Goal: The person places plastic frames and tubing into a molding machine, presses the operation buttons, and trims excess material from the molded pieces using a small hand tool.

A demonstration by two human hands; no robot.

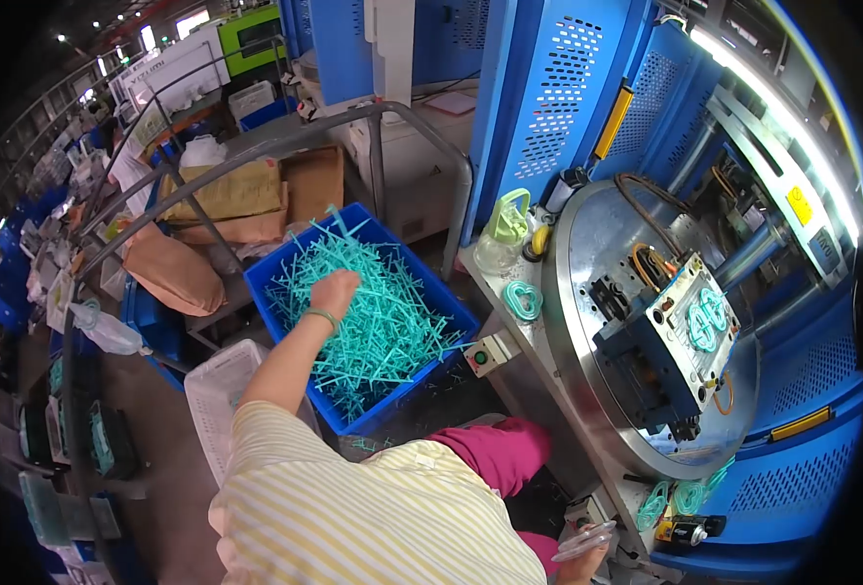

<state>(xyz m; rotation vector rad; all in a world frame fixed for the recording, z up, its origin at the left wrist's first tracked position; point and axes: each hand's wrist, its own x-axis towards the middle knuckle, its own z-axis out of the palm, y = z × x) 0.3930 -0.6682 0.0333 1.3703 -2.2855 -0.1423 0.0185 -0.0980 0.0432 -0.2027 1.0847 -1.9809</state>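
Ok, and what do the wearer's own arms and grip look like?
The left grip is a bare, gloveless hand, with a thin wristband whose material is unclear. A yellow-and-white striped fabric sleeve ends near the elbow, leaving the left forearm uncovered. The right grip also looks gloveless, but the frame cuts it off; no right sleeve can be made out.

Thin teal sticks point(378, 336) heaped crisscross in blue bin point(436, 285); clear slender pieces point(584, 539) in right hand point(585, 565).
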